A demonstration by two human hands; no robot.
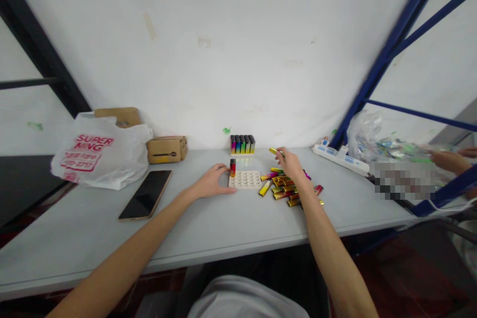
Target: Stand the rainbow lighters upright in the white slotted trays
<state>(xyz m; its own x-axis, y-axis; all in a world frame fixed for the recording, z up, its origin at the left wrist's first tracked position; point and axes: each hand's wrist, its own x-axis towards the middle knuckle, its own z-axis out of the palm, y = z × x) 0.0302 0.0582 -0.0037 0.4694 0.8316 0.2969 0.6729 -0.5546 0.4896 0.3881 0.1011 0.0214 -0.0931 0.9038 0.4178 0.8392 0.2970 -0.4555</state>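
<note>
My left hand (214, 181) spans the left end of a white tray (246, 188) with rows of round holes, thumb along its near edge and fingers at its far left corner. One red-and-orange lighter (233, 169) stands upright in the tray's back left hole, close to those fingertips. Raised over the table to the right of the tray, my right hand (288, 163) pinches a yellow lighter (274, 151) by one end. Below that hand lies a loose pile of shiny gold, yellow and pink lighters (283, 189), partly hidden by my wrist.
Against the wall stands a block of upright, multicoloured lighters (242, 144). To the left are a phone (146, 195), a cardboard box (167, 149) and a white plastic bag (100, 149). A power strip (341, 159) lies right, beside a blue frame (387, 54); another person's hand (450, 161) shows beyond.
</note>
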